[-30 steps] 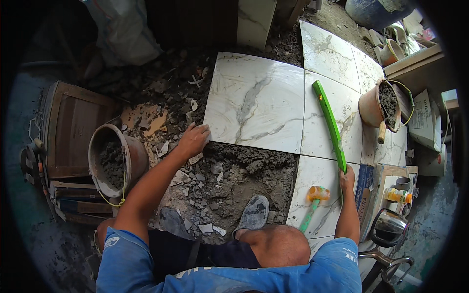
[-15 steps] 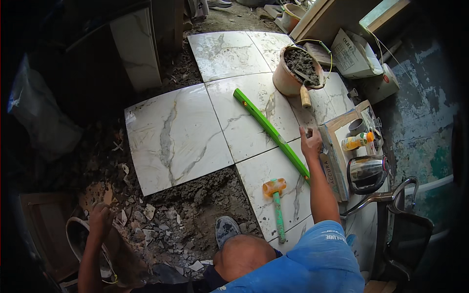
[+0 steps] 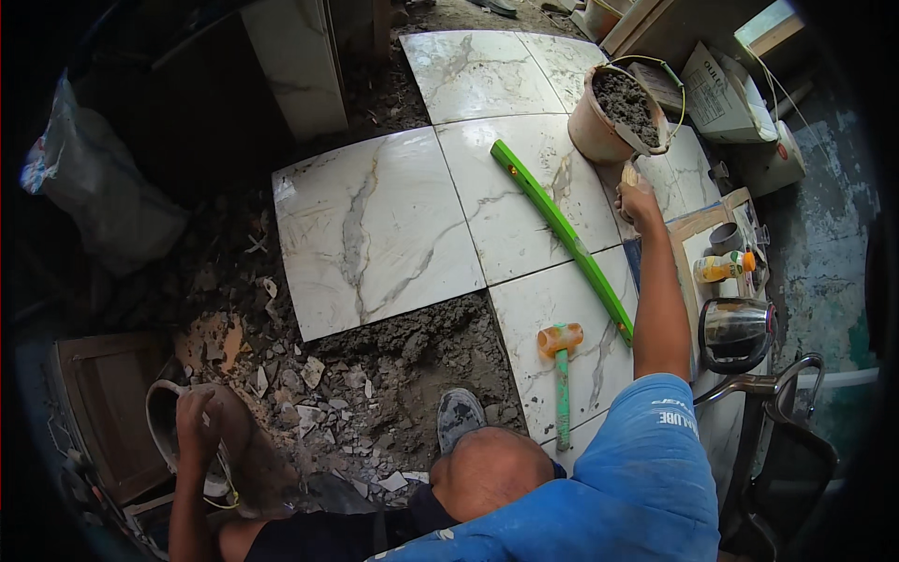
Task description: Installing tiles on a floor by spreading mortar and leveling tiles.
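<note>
My right hand (image 3: 637, 203) reaches far forward, its fingers closed round the wooden handle of a trowel (image 3: 629, 172). The trowel is at the near rim of a pinkish bucket (image 3: 595, 126) heaped with wet grey mortar (image 3: 626, 103); most of its blade cannot be made out. Down at the left, my left hand (image 3: 198, 412) is closed over the rim of a second bucket (image 3: 245, 426), which is tilted, its inside mostly in shadow. A long green spirit level (image 3: 562, 234) lies across the marbled tiles (image 3: 375, 234), left of my right forearm. Closer to me rests a mallet (image 3: 562, 384) with a green handle.
Dark mortar (image 3: 440, 347) and broken tile pieces (image 3: 314, 373) cover the ground by my shoe (image 3: 459, 417). At the right are a juice bottle (image 3: 721, 267), a metal cup (image 3: 725, 237), a kettle (image 3: 737, 335), and a metal-framed chair (image 3: 782, 421). A carton (image 3: 716, 98) stands beyond.
My right hand has moved forward from beside the boxes and closed on the trowel handle. My left hand stays on its bucket's rim. The whole view has shifted slightly.
</note>
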Available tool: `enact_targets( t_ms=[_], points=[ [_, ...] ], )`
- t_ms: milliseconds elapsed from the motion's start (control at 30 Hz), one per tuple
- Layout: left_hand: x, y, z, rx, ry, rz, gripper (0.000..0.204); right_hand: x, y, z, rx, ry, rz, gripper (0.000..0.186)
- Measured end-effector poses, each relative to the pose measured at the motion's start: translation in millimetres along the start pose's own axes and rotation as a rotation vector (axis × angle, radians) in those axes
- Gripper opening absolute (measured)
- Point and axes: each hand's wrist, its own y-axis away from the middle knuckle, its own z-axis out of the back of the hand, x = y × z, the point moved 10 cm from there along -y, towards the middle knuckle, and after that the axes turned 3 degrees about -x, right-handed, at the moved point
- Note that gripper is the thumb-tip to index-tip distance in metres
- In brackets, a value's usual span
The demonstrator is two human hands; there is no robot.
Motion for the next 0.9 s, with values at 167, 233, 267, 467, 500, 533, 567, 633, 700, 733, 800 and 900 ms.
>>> enact_targets(
  t_ms=[167, 233, 267, 467, 500, 533, 567, 633, 700, 733, 800, 900],
  points=[
    [-14.9, -18.6, -14.2, 0.021, 0.051, -0.039, 0.025, -11.7, 55.9, 14.6, 0.007, -0.133, 0.057, 0.030],
    [-24.1, -34.6, -21.8, 0.038, 0.056, -0.076, 0.028, 6.7, 49.2, 22.8, 0.042, -0.102, 0.054, 0.026],
    [-30.8, -40.6, -24.5, 0.046, 0.072, -0.100, 0.029, 19.0, 43.5, 30.7, -0.013, -0.081, 0.095, 0.018],
    [-78.5, -68.8, -45.0, 0.104, 0.063, -0.190, 0.036, 73.5, -16.6, 24.2, -0.030, 0.361, -0.038, 0.018],
    [-90.4, -71.6, -57.6, 0.159, 0.055, -0.232, 0.041, 77.3, -16.0, 23.7, -0.065, 0.580, -0.054, 0.023],
    [-101.6, -72.2, -70.2, 0.215, 0.046, -0.282, 0.046, 104.1, 1.2, 32.8, -0.393, 0.730, 0.203, 0.027],
    [-108.4, -71.6, -81.5, 0.248, 0.037, -0.292, 0.046, 120.4, 42.5, 33.2, -0.762, 0.889, 0.425, 0.031],
    [-117.8, -76.4, -105.6, 0.268, 0.044, -0.292, 0.054, 115.6, 102.3, 7.1, -0.712, 0.573, 0.839, 0.026],
    [-114.7, -86.6, -148.1, 0.384, -0.015, -0.228, 0.060, 34.0, 132.6, -63.3, -0.181, 0.003, 0.575, 0.021],
    [-111.6, -98.2, -164.0, 0.361, 0.003, -0.168, 0.061, -8.0, 159.0, -114.2, 0.034, -0.050, 0.391, 0.020],
    [-101.0, -119.9, -201.1, 0.420, -0.009, -0.037, 0.070, -61.5, 200.5, -173.0, 0.135, -0.001, 0.201, 0.019],
    [-124.5, -145.8, -230.9, 0.390, -0.055, -0.225, 0.081, -96.3, 216.7, -208.5, 0.102, 0.022, 0.112, 0.019]
  ],
)
